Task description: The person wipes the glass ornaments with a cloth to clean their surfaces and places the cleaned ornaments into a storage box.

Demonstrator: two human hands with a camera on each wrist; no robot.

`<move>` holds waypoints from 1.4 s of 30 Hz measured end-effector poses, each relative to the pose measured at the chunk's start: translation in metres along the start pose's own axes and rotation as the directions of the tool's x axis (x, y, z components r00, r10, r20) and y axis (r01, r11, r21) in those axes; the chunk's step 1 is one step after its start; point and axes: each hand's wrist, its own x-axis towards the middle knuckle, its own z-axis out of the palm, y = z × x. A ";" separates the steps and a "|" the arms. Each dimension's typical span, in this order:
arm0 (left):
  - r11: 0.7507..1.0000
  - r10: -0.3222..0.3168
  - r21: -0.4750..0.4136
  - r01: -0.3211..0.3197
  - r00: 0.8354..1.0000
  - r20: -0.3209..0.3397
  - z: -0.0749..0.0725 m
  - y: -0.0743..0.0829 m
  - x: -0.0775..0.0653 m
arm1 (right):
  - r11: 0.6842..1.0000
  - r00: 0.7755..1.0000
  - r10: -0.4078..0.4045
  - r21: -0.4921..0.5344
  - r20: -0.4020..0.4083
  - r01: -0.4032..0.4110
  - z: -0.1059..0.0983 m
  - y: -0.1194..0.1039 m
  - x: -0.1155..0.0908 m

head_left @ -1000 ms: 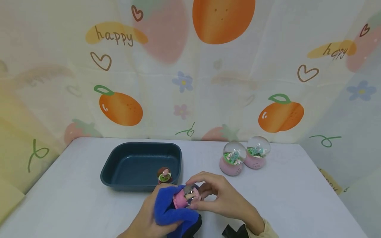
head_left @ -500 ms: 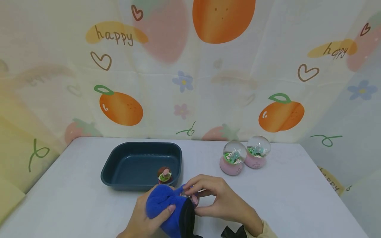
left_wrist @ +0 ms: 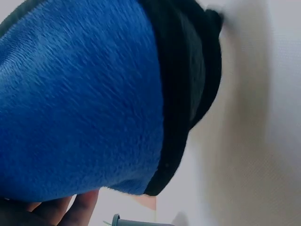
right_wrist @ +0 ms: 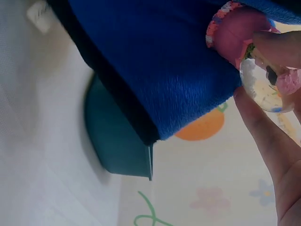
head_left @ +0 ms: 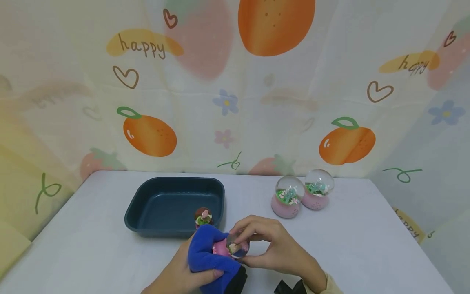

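Note:
In the head view my left hand (head_left: 180, 267) grips a blue plush cloth (head_left: 209, 255) with black edging. The cloth is bunched around a small snow globe (head_left: 220, 247) with a pink base, lying on its side above the table. My right hand (head_left: 273, 245) holds the clear dome between thumb and fingers. From the right wrist, the globe's pink base (right_wrist: 237, 30) shows against the cloth (right_wrist: 155, 70), a finger and the thumb on its dome. The cloth (left_wrist: 84, 103) fills most of the left wrist view and hides most of that hand.
A dark teal tray (head_left: 172, 234) stands at the back left, with a small brown-and-green snow globe (head_left: 203, 216) at its near right corner. Two larger snow globes with pink bases (head_left: 285, 207) (head_left: 314, 201) stand at the back right. A black bow-shaped piece (head_left: 290, 287) lies near my right wrist.
Half a second ago the cloth was folded over the small globe. Now it is drawn back, and the pink base and dome show again. The tray and larger globes have stayed put.

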 end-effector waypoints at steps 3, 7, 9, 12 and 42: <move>0.998 -0.033 -0.043 0.035 0.998 0.046 0.000 -0.001 0.001 | 1.000 1.000 -0.018 0.008 -0.007 0.018 -0.001 0.000 -0.001; 0.993 -0.091 -0.066 0.096 0.993 0.080 0.000 -0.002 0.001 | 0.999 1.000 -0.028 0.029 -0.014 0.029 -0.002 -0.001 -0.001; 0.997 -0.054 -0.056 0.058 0.997 0.062 0.000 -0.002 0.001 | 0.999 0.999 -0.034 0.030 -0.019 0.034 -0.002 0.000 -0.001; 0.998 0.062 -0.013 -0.062 0.998 0.006 0.000 -0.002 0.001 | 0.998 0.999 -0.034 0.045 -0.027 0.035 -0.003 0.000 -0.001; 0.708 0.663 0.428 -0.562 0.737 -0.130 0.008 -0.015 0.003 | 0.975 0.983 0.178 0.143 -0.054 -0.169 -0.004 -0.001 -0.001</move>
